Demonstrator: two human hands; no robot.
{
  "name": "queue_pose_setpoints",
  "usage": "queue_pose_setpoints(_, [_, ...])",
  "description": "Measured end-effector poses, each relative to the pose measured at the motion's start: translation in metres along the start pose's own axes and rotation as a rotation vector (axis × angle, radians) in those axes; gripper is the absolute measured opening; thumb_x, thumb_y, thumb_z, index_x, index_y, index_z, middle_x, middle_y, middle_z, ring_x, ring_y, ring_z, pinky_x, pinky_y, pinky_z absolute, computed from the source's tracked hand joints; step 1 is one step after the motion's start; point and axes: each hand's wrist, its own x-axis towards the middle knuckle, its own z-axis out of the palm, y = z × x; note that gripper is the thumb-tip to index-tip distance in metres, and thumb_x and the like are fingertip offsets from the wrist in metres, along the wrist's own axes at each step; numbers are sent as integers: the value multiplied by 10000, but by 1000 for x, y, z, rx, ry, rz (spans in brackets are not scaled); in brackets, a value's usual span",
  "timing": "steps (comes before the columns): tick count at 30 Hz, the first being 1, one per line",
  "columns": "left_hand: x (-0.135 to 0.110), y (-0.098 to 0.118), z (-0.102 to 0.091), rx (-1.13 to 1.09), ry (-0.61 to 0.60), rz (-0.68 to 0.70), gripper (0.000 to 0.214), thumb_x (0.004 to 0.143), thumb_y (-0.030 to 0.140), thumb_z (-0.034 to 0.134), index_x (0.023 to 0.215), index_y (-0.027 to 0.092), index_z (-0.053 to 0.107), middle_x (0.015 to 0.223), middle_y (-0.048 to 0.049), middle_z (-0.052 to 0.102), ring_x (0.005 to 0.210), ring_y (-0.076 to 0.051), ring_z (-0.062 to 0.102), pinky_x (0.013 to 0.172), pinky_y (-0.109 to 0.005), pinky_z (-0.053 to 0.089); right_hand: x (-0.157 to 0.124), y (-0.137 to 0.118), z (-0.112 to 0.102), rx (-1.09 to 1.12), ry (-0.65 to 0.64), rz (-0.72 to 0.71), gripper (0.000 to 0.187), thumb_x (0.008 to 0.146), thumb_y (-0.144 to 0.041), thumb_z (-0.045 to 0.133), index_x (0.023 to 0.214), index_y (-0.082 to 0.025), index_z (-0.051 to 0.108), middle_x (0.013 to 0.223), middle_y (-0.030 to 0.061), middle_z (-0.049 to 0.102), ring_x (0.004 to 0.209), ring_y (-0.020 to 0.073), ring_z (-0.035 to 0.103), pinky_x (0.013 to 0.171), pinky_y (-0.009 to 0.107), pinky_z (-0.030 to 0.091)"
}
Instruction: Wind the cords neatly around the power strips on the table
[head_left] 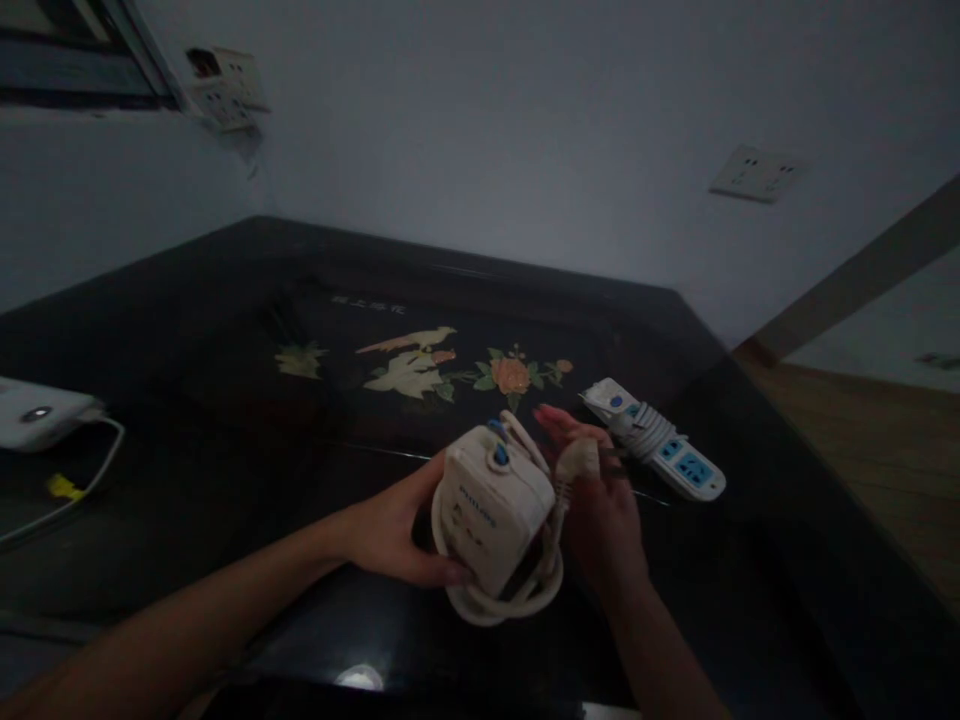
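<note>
So the left hand (pixel 397 532) has a grip on a chunky off-white Philips socket block (pixel 491 520), held tilted over the near part of the dark worktop (pixel 757 560), with its thick cord (pixel 491 612) looped around it. The right hand (pixel 611 520) is right behind the plug (pixel 579 462), fingers stretched out, but honestly can't tell if it's gripping it. Just beyond that hand, a white power strip (pixel 694 472) lies on the worktop, its own cable (pixel 651 438) wrapped round it.
</note>
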Motion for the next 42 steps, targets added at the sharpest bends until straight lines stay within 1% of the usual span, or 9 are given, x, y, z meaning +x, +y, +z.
queue_pose_setpoints(5, [-3,2,1,-11,-58,-1,808,638,300,777,1341,207,389,1268,-124,545,1153,-305,531,990,-433,429,-2,5,3,160,-347,266,864,618,-746,632,1346,-330,426,1443,77,417,1296,306,419,1046,481,354])
queue_pose_setpoints(8, [-2,5,0,-115,-73,-34,887,649,300,773,1394,209,301,1293,-131,535,1179,-309,519,990,-441,426,-1,1,-2,146,-402,317,818,648,-681,669,1345,-309,456,1380,83,486,1227,302,487,1013,460,385])
queue_pose_setpoints(13, [8,5,0,-241,105,-189,919,585,306,821,1360,206,338,1307,-139,531,1220,-344,483,1005,-491,398,0,2,-7,23,-233,349,635,753,-548,650,1304,-262,517,1175,87,633,977,257,622,902,440,466])
queue_pose_setpoints(18, [22,2,-1,-204,410,-272,842,587,277,808,1305,217,373,1305,-129,548,1217,-344,496,1003,-507,410,0,-4,0,-131,-170,270,610,693,-414,749,1249,-250,563,1078,63,686,921,228,642,811,374,512])
queue_pose_setpoints(21, [25,3,1,-196,506,-259,794,623,285,782,1296,204,366,1310,-130,546,1217,-332,503,993,-486,430,-1,-11,5,-263,-125,200,586,667,-363,772,1212,-238,595,1037,60,701,862,213,650,757,347,522])
queue_pose_setpoints(27, [27,3,7,-230,512,-271,731,657,296,769,1262,178,377,1306,-145,555,1182,-311,542,959,-454,463,-1,-12,8,-244,-26,231,452,710,-355,737,1126,-205,642,1009,52,719,839,195,655,737,321,523])
queue_pose_setpoints(34, [29,-3,4,-264,385,-391,570,696,312,753,1182,135,512,1219,-153,626,1090,-310,606,932,-493,467,3,0,18,-73,67,295,522,707,-334,741,1194,-205,609,581,-56,594,495,100,496,490,236,422])
queue_pose_setpoints(38, [27,-4,0,-363,331,-390,621,694,282,760,1237,144,491,1225,-158,624,1101,-306,604,965,-505,441,10,4,28,83,173,323,474,667,-306,757,1114,-197,646,587,-75,513,471,64,378,415,195,309])
queue_pose_setpoints(42, [23,-2,-7,-471,305,-396,682,702,243,759,1298,167,436,1260,-161,598,1125,-300,592,983,-484,435,18,5,33,74,190,284,459,659,-295,753,1097,-208,644,783,-28,620,564,78,462,468,199,366])
